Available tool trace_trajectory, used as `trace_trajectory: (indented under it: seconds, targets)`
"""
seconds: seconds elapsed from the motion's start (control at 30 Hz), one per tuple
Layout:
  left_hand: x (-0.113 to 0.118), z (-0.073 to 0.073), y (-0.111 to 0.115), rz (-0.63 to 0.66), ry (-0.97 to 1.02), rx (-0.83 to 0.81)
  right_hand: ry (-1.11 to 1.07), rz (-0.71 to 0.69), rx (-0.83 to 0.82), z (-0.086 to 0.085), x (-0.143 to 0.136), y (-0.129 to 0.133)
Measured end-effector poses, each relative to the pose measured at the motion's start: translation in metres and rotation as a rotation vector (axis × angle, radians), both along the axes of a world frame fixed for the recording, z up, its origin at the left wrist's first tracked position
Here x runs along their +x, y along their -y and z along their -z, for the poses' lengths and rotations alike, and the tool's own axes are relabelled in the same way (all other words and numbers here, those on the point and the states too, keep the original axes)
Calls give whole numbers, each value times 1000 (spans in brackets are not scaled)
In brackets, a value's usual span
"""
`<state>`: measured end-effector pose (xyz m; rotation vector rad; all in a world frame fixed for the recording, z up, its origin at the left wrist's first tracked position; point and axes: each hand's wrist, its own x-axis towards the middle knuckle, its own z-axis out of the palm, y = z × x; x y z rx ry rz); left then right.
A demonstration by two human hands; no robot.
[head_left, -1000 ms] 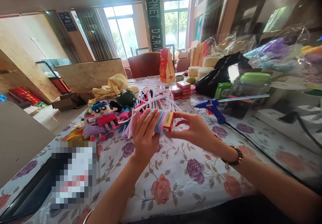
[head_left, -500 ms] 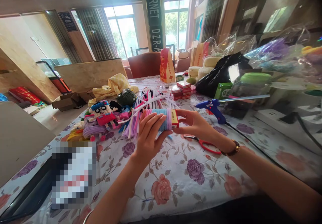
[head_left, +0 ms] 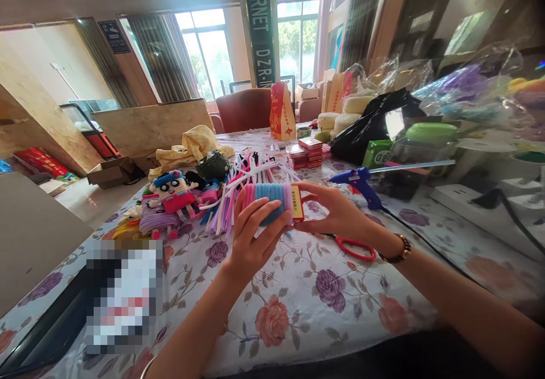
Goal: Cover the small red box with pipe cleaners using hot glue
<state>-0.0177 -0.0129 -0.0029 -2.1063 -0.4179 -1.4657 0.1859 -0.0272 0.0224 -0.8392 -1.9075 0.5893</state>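
Observation:
A small red and yellow box wound with fuzzy pipe cleaners (head_left: 269,193) in pink, blue and lilac is held over the table between my hands. My left hand (head_left: 251,234) is wrapped around its left and front, fingers lying across the blue and lilac bands. At the bare right end, where printed characters show, my right hand (head_left: 340,214) grips the box between thumb below and fingers above. Behind it lies a loose bundle of pipe cleaners (head_left: 223,209), mostly white, lilac and pink. Red-handled scissors (head_left: 356,248) lie beneath my right wrist, blades partly hidden.
A blue glue gun (head_left: 361,183) with its cord rests on the right, near a white power strip (head_left: 481,211). Small red boxes (head_left: 310,151) are stacked farther back. Fuzzy dolls (head_left: 174,192) sit at left, with a dark tray (head_left: 46,316) in front.
The wrapped box has turned so that more of its banded face and its printed end show. My left fingers have shifted lower over it, and my right hand has closed around its end.

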Motion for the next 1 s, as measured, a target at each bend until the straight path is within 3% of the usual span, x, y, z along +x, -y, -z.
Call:
trace_trajectory:
  seconds: [0.27, 0.5, 0.67, 1.0]
  targets:
    - [1, -1, 1, -4, -4, 29, 84, 37, 96, -4, 0, 5]
    - [0, 1, 0, 5, -5, 57, 50, 152, 157, -3, -12, 12]
    - [1, 1, -1, 61, 11, 59, 55, 156, 151, -3, -15, 10]
    - [-1, 2, -3, 53, -31, 71, 59, 179, 159, 1, -15, 9]
